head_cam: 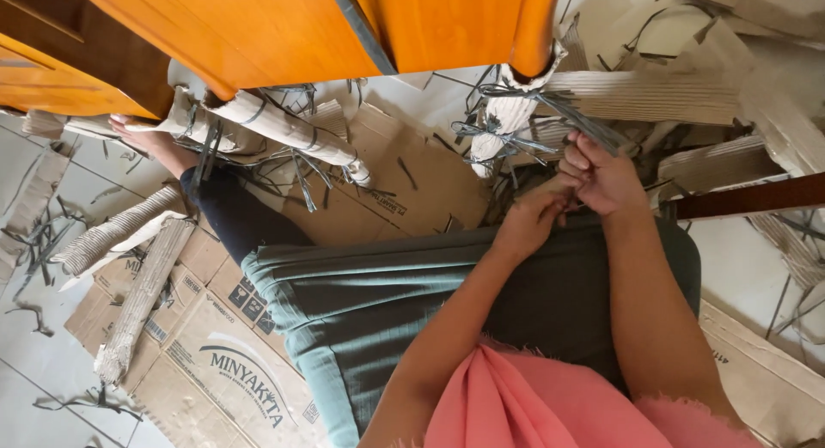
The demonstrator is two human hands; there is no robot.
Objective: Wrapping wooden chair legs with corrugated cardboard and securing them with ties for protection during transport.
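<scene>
While my right hand pinches the grey plastic strapping beside the cardboard-wrapped furniture leg and my left hand closes fingers just under it, the band looks light, stiff, springy, best gripped near its loose end

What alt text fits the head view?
Both hands, left hand and right hand, meet on grey straps binding cardboard wrap round an orange furniture leg. The person sits on flattened boxes amid scraps.
</scene>
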